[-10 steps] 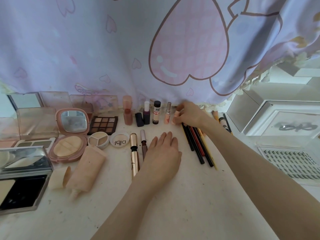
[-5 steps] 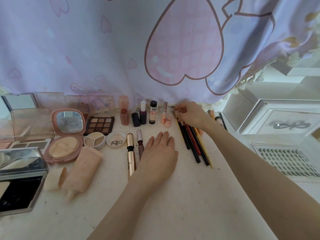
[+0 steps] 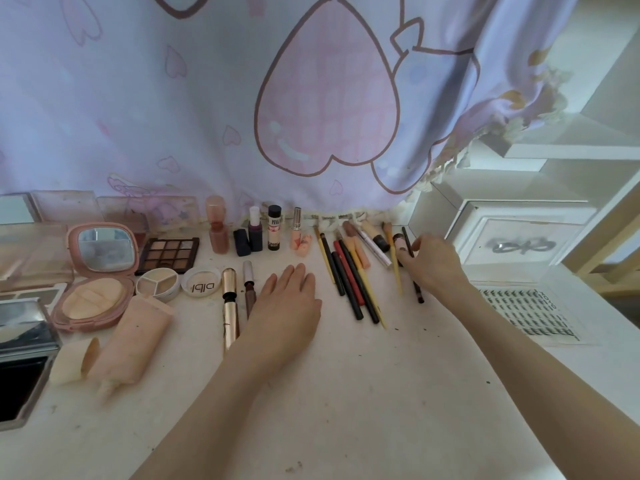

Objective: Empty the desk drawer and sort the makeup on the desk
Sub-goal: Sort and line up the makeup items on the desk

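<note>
The right hand (image 3: 434,268) covers the middle of a thin dark pencil (image 3: 417,292) and the near end of a small pink tube (image 3: 399,244), so whether the fingers grip either cannot be told. The left hand (image 3: 289,308) hides the desk beneath its palm. At the left edge, a black compact (image 3: 17,382) and clear cases (image 3: 20,251) are cut off. The curtain (image 3: 207,98) hides the wall behind the far row. The lash tray's (image 3: 526,311) print is too small to read.
</note>
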